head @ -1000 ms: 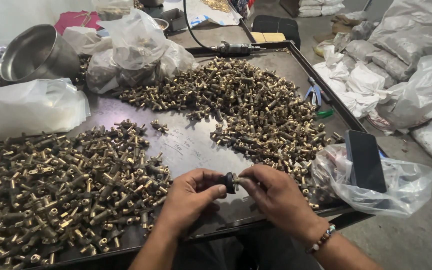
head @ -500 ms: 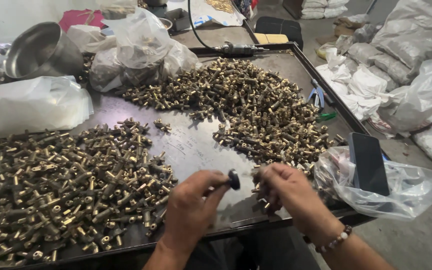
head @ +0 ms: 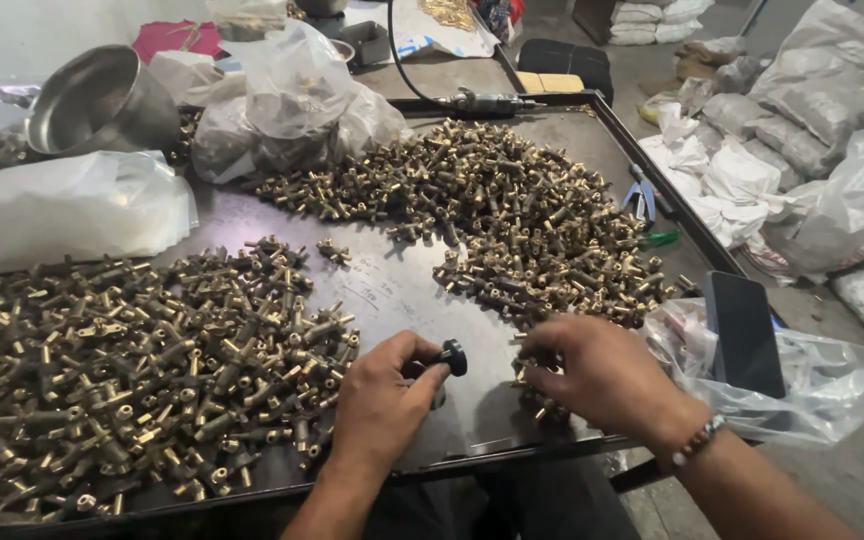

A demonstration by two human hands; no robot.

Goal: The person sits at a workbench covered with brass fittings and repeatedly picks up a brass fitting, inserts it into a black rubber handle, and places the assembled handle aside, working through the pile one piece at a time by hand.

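My left hand [head: 384, 400] grips a small tool with a round black knob [head: 453, 357] near the front edge of the dark metal tray [head: 397, 290]. My right hand [head: 600, 375] reaches palm down onto the near end of the right pile of brass fittings [head: 512, 215], its fingers curled over a few pieces. What the fingers hold is hidden. A second pile of brass fittings [head: 122, 370] lies to the left of my left hand.
A steel bowl [head: 102, 100] and plastic bags [head: 292, 95] sit at the back left. A cabled power tool [head: 482, 102] lies at the tray's far edge. A dark phone [head: 742, 335] rests on a plastic bag at right. Filled sacks [head: 822, 110] lie on the floor.
My hands were together on one small piece. They have separated: the left keeps the black-knobbed tool, the right has moved right onto the brass pile.
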